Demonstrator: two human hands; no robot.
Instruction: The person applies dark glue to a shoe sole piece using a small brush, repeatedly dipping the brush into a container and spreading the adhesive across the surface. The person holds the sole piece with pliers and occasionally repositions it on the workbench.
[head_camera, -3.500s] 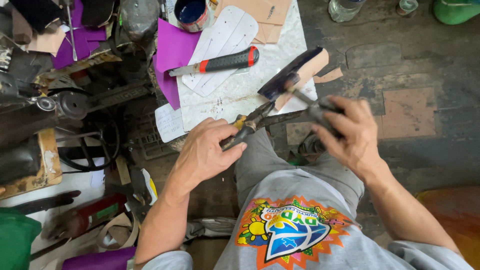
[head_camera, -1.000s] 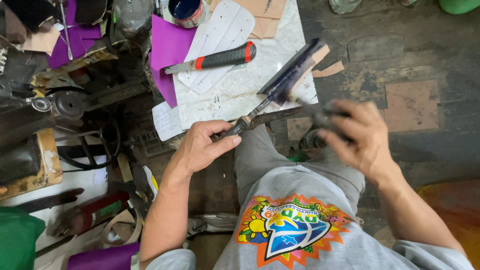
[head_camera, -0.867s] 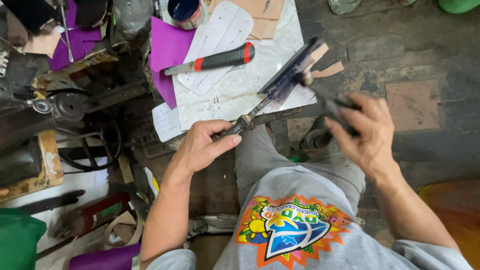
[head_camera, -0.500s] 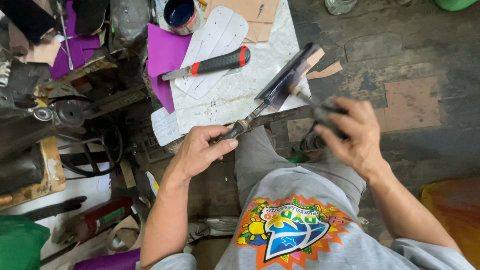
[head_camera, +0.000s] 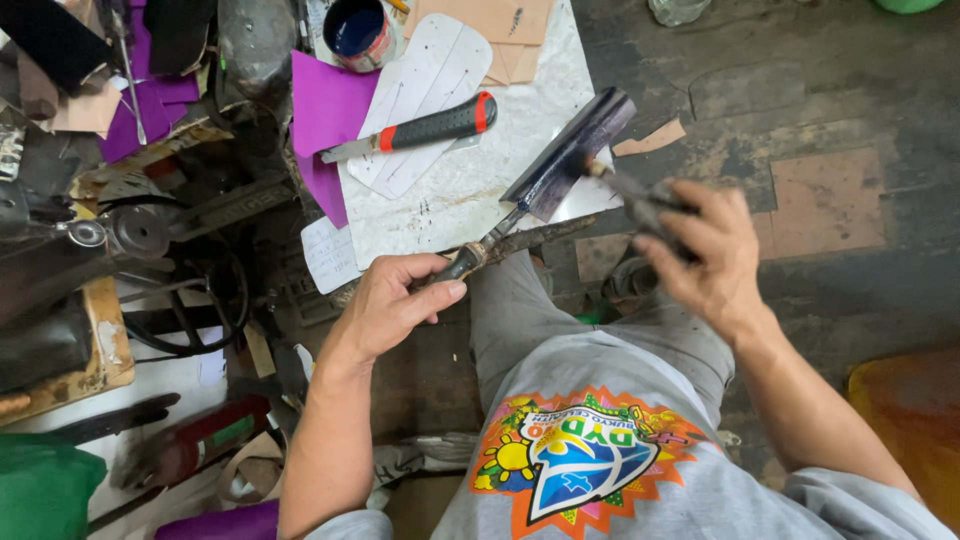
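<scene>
**Blade Tool Position and Hand Grip**

The dark, wide-bladed metal scraper (head_camera: 568, 152) runs diagonally, blade toward the white marble slab's (head_camera: 450, 200) far right corner, handle toward the near edge. The left hand (head_camera: 392, 305) is closed around its handle. The right hand (head_camera: 705, 255) is wrapped around a dark rod-shaped tool (head_camera: 640, 200) touching the blade. A red-and-black-handled knife (head_camera: 420, 128) lies on white paper patterns (head_camera: 425, 85); a round blue-filled tin (head_camera: 358, 30) stands at the far edge.

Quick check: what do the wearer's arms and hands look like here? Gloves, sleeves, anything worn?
Both hands are bare: no gloves, and no rings or watch that I can see on the left hand or the right hand. Both forearms are uncovered as far as the bottom edge of the frame. The only clothing in view is a grey t-shirt with a colourful sunburst print on the chest.
</scene>
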